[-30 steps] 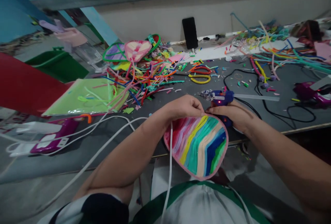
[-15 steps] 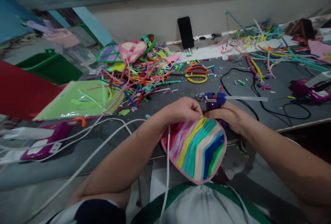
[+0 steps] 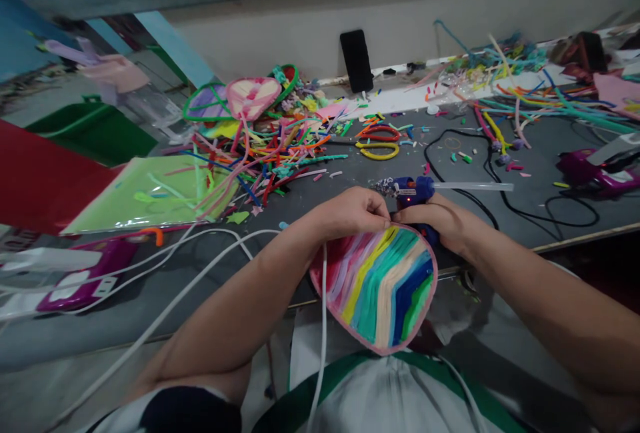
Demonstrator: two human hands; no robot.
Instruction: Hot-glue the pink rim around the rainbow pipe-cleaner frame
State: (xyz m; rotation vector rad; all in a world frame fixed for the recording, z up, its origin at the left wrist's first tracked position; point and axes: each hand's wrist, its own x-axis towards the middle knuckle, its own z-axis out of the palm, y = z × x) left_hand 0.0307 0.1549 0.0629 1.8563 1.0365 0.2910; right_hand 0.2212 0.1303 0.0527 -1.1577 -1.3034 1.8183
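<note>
My left hand [image 3: 353, 210] is closed, thumb and finger pinching the pink edging at the top of a rainbow-striped, heart-like panel [image 3: 385, 286]. The panel hangs over the table's front edge, near my lap, its stripes running from red to green. My right hand [image 3: 447, 221] is wrapped round the handle of a blue hot glue gun [image 3: 416, 190], its thumb reaching the panel's top edge beside my left fingertips. The glue gun's nozzle points left, and a clear glue stick [image 3: 475, 186] sticks out of its back. A small red light glows on its body.
Scissors [image 3: 377, 151] with red and yellow handles lie beyond the glue gun. A heap of pipe cleaners [image 3: 280, 146] covers the back left, near finished heart shapes [image 3: 253, 98]. A phone [image 3: 357, 61] leans on the wall. White cables [image 3: 200, 275] cross the left side.
My hands hold nearly the same pose on the panel and the glue gun. The whole view has shifted very slightly; nothing was taken up or let go.
</note>
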